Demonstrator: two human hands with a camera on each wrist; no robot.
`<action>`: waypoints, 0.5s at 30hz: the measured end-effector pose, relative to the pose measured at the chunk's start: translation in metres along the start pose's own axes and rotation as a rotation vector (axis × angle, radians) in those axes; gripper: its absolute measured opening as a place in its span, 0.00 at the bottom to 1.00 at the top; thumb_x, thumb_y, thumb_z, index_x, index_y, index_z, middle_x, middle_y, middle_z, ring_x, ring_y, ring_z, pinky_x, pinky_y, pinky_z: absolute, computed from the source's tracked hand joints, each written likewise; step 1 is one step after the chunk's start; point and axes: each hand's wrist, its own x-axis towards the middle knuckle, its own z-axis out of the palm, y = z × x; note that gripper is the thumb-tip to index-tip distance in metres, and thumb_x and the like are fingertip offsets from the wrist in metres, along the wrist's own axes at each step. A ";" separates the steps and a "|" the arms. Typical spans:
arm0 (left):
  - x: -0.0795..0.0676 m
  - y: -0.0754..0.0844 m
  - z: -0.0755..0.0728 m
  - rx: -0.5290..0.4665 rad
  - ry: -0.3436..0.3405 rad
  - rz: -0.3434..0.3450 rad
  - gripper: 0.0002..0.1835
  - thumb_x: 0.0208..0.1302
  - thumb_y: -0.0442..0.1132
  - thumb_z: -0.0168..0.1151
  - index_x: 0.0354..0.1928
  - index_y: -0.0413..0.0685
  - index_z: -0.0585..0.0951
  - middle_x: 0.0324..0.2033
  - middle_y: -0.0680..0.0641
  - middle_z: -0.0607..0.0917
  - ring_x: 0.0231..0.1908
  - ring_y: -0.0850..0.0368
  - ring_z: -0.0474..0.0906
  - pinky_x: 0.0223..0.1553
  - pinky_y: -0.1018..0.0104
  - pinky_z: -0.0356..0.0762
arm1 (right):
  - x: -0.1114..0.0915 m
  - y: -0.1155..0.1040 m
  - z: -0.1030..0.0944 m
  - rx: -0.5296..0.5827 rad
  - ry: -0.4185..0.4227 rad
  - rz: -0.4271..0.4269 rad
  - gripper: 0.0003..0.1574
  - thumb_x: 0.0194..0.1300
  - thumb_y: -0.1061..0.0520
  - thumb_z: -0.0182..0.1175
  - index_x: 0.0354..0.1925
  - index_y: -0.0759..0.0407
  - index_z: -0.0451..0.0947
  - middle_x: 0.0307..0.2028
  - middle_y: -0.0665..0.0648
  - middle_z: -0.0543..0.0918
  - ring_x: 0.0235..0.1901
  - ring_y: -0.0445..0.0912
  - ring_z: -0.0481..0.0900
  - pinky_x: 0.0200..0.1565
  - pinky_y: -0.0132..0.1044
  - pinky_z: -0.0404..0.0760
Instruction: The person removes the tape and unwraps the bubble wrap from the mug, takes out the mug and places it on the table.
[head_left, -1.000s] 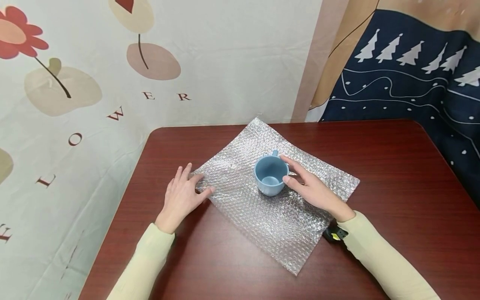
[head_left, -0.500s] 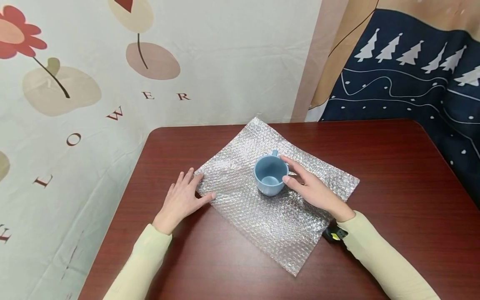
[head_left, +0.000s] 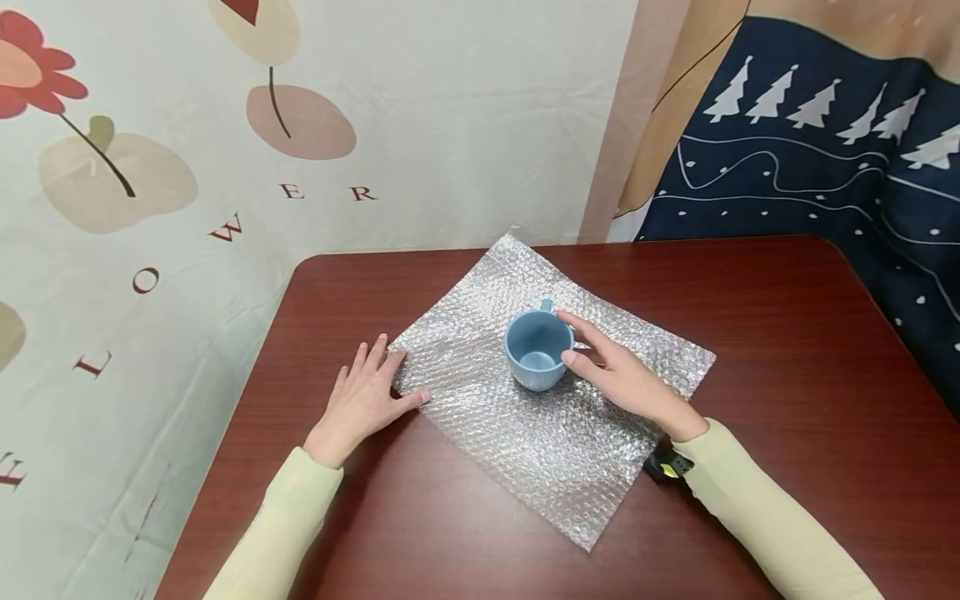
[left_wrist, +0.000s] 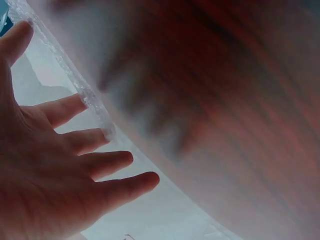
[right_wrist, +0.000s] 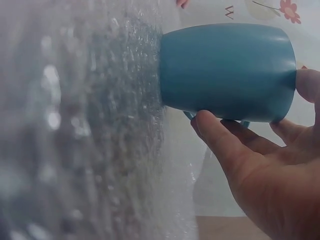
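Note:
A blue mug (head_left: 538, 348) stands upright on a sheet of bubble wrap (head_left: 465, 333), its handle pointing to the far side. My right hand (head_left: 626, 375) holds the mug's right side, thumb near the rim and fingers curved along the wall. In the right wrist view the mug (right_wrist: 227, 72) appears sideways, its base at the bubble wrap and my fingertips (right_wrist: 207, 122) against its side. At the sheet's left corner, my left hand (head_left: 360, 404) lies with spread fingers. The left wrist view shows those fingers (left_wrist: 115, 195) straight, a few at the sheet's edge.
The sheet lies diagonally on a dark red wooden table (head_left: 810, 367), its far corner at the back edge. A black wrist device (head_left: 663, 467) sits under my right wrist. Behind the table hang a pale flower-print cloth (head_left: 465, 108) and a navy tree-print cloth (head_left: 795, 167).
My left hand has shifted very slightly down and left at the sheet's corner, its fingers a little lower. The mug and right hand stay in place; the whole view drifts slightly.

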 end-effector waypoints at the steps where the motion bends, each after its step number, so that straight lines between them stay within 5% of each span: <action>1: 0.000 0.000 0.000 -0.006 0.000 0.004 0.48 0.64 0.66 0.66 0.77 0.43 0.67 0.79 0.33 0.55 0.77 0.26 0.47 0.68 0.22 0.50 | 0.000 -0.001 0.000 -0.004 -0.004 -0.008 0.42 0.79 0.42 0.55 0.83 0.41 0.52 0.78 0.57 0.60 0.71 0.61 0.69 0.65 0.59 0.74; 9: 0.004 0.007 -0.007 -0.022 0.090 0.117 0.47 0.64 0.64 0.68 0.76 0.42 0.67 0.79 0.33 0.54 0.78 0.28 0.41 0.69 0.20 0.36 | 0.001 -0.008 -0.005 -0.062 0.008 -0.025 0.43 0.79 0.43 0.57 0.82 0.47 0.53 0.78 0.59 0.62 0.68 0.62 0.73 0.63 0.58 0.76; 15: 0.005 0.020 -0.011 -0.117 0.226 0.250 0.36 0.66 0.52 0.70 0.69 0.38 0.74 0.75 0.32 0.63 0.76 0.27 0.51 0.73 0.30 0.49 | 0.001 -0.016 -0.003 -0.144 0.021 0.016 0.52 0.75 0.38 0.61 0.83 0.48 0.48 0.78 0.59 0.62 0.73 0.61 0.67 0.64 0.61 0.74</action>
